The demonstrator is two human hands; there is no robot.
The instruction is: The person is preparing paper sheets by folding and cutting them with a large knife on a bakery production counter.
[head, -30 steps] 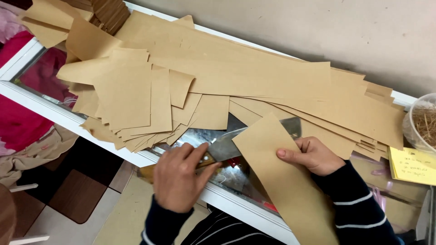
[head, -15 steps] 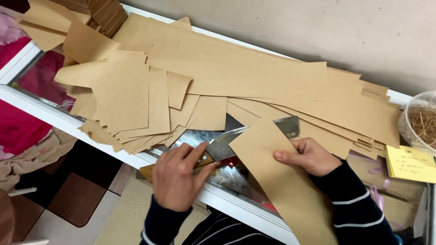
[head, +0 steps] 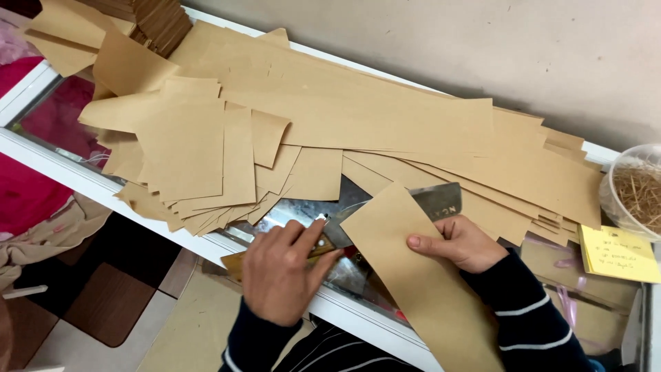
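- Table: a white-framed glass top that carries nearly everything in view; pink cloth shows through the glass at the far left.
- Long kraft sheets: a layered brown stack lying along the wall side of the table, running from upper left to right.
- Cut pieces: a fanned pile of smaller brown rectangles, overlapping the table's front edge left of centre.
- Paper strip: one brown strip set diagonally over the front edge, its upper end covering part of the metal blade.
- Right hand: laid on the strip with the thumb pressed flat on the paper and the fingers curled; it pins rather than grips.
- Left hand: closed around the wooden handle of the cutting tool, just left of the strip.
- Clear plastic bowl: stands at the right edge and holds tan, straw-like fibre, possibly raffia; the view is too coarse to confirm.
- Yellow notepad: lies just in front of the bowl.
- Change from the earlier frame: both hands, strip and tool keep the same arrangement; the view has shifted slightly.
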